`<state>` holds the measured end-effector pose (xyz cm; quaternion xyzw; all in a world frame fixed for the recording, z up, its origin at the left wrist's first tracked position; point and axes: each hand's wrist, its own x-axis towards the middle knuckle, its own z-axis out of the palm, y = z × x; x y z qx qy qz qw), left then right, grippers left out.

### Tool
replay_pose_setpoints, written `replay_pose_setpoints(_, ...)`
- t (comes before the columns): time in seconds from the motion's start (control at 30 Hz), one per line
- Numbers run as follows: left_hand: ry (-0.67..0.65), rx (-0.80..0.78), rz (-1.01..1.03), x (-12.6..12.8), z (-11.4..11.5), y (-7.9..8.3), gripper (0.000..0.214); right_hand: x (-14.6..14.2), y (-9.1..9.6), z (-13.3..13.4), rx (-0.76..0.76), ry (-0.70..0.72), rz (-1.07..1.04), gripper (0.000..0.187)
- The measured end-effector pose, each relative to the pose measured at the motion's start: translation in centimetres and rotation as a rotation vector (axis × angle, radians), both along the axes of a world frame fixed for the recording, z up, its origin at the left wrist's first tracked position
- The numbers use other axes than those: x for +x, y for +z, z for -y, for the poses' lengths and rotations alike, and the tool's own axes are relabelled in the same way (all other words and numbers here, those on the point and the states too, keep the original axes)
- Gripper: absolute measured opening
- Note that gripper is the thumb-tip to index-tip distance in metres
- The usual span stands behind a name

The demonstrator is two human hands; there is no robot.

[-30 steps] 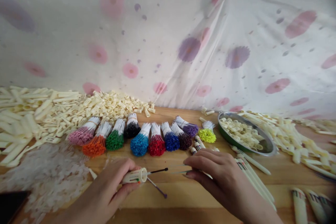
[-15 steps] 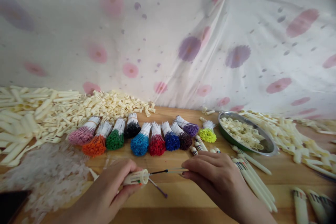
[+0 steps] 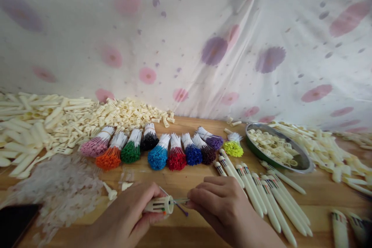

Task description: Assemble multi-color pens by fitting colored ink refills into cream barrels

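My left hand point(image 3: 132, 215) is closed round a cream slotted pen barrel point(image 3: 160, 204), its open end facing right. My right hand point(image 3: 216, 205) pinches a thin refill point(image 3: 180, 200) right at the barrel's mouth. A purple-tipped refill point(image 3: 183, 210) sticks out below it. Both hands are low over the wooden table point(image 3: 188, 180), near its front edge.
Bundles of refills in pink, orange, green, black, blue, red and yellow point(image 3: 158, 153) lie in a row behind the hands. Finished cream pens point(image 3: 261, 197) lie to the right. A metal bowl point(image 3: 302, 164) holds cream parts. Cream parts point(image 3: 58, 118) are heaped at left, clear bits point(image 3: 58, 190) below them.
My right hand has moved left toward the barrel, pushing the refill in; less of it shows. The view has shifted, and more of the finished pens are in sight.
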<state>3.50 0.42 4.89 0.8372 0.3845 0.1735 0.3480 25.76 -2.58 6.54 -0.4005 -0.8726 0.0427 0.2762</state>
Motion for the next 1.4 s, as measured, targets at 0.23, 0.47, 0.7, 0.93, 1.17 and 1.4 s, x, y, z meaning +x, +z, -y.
replay_pose_setpoints(0.23, 0.012, -0.124, 0.043, -0.4, 0.4, -0.8, 0.009, -0.4, -0.3, 0.1, 0.053, 0.063, 0.01, 0.029)
replay_pose_setpoints(0.47, 0.046, -0.128, 0.018, -0.4, 0.4, -0.6, 0.005, -0.7, -0.2, 0.7, 0.054, 0.037, 0.004, 0.023)
replay_pose_setpoints(0.7, 0.061, -0.099, 0.025, 0.0, 0.4, 0.0, 0.004, -0.3, 0.0, 0.9, 0.112, 0.074, 0.034, 0.012)
replay_pose_setpoints(0.93, 0.081, -0.234, 0.21, -0.6, 0.1, -2.0, 0.018, -0.4, 0.7, 1.2, 0.1, 0.036, 0.05, 0.013)
replay_pose_setpoints(1.17, 0.035, -0.35, 0.344, -0.3, -0.7, -1.8, 0.015, -0.5, 0.8, 1.4, 0.085, -0.015, 0.028, 0.017)
replay_pose_setpoints(1.4, 0.027, -0.405, 0.356, -0.4, -0.7, -2.5, 0.013, -1.0, 0.4, 1.1, 0.14, -0.013, -0.019, 0.021)
